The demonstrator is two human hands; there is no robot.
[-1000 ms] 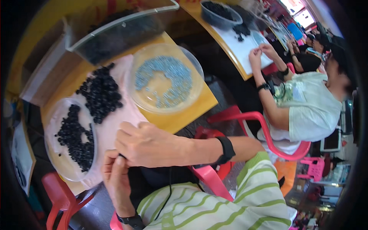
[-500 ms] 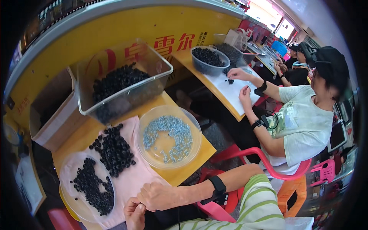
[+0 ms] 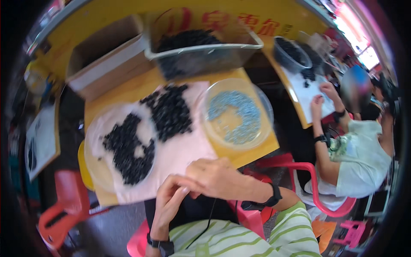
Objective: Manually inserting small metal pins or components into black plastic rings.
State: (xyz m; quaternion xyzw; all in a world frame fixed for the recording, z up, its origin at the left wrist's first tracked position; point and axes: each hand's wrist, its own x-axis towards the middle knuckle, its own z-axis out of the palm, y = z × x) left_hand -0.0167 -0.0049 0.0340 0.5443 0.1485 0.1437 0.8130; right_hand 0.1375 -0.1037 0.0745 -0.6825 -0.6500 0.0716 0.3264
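Left hand [image 3: 171, 198] and right hand [image 3: 219, 177] touching near pink cloth [image 3: 190, 145], right knuckles up; fingertips mostly hidden, can't tell if clamped.

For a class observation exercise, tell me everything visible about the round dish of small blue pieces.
The round dish is shallow, clear and looks plastic. Small pale-blue pieces lie inside in a broad curved band around a bare patch; blur hides their exact shape. It lies flat on the yellowish table, its left edge at the pink cloth, with another clear rim showing at its right. The left hand and right hand don't touch it.
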